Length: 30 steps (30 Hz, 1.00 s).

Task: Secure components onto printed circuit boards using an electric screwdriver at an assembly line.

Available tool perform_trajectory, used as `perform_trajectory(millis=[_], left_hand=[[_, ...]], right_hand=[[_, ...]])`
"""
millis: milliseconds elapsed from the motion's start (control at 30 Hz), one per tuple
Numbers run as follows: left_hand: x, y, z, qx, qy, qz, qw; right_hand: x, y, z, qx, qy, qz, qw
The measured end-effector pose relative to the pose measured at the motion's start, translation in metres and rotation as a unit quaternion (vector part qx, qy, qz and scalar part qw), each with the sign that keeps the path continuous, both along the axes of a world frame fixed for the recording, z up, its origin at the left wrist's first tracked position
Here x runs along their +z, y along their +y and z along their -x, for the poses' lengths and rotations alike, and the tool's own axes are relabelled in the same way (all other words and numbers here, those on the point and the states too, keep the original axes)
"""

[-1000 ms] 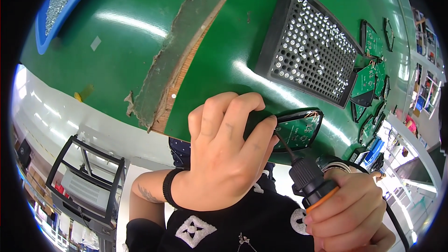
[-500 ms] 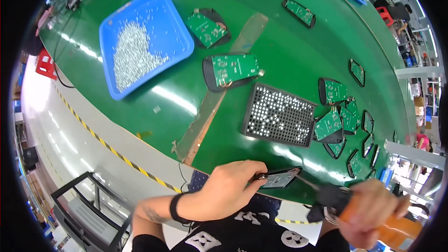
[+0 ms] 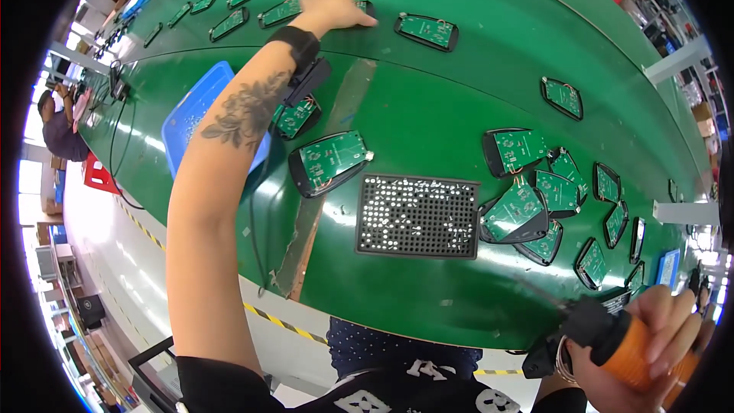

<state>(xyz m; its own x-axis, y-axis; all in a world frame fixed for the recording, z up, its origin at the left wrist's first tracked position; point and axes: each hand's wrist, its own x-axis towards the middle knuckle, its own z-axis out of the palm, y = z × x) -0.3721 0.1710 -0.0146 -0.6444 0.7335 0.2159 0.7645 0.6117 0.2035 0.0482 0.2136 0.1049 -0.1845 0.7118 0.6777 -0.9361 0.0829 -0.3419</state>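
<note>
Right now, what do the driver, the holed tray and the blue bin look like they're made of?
Driver: probably plastic, going by its evenly coloured orange body and black nose; blur leaves the finish open. Holed tray: matte black, perhaps plastic, given its straight edges and low glare. Blue bin: likely smooth plastic, judging by its even colour and rounded corner.

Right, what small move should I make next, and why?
Probably draw your left hand in toward the driver: it's stretched out among the far boards, whether gripping one I can't tell, while your right hand holds the driver by the table's near edge.
</note>
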Motion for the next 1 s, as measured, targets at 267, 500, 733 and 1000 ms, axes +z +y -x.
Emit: perform_trajectory(millis=[267,500,733,1000], left_hand=[[-0.026,0.063,-0.033,-0.268,-0.126,0.018,0.955],[0.056,-0.027,-0.086,-0.283,-0.053,0.0,0.958],[0.085,-0.181,-0.232,-0.256,-0.115,0.045,0.959],[0.012,-0.19,-0.334,-0.271,-0.226,-0.088,0.932]], right_hand=[[-0.028,-0.01,0.007,0.061,-0.304,-0.06,0.949],[-0.039,-0.018,0.035,0.126,-0.368,-0.086,0.917],[-0.043,-0.033,0.054,0.169,-0.436,-0.11,0.877],[-0.05,-0.039,0.063,0.177,-0.474,-0.131,0.853]])
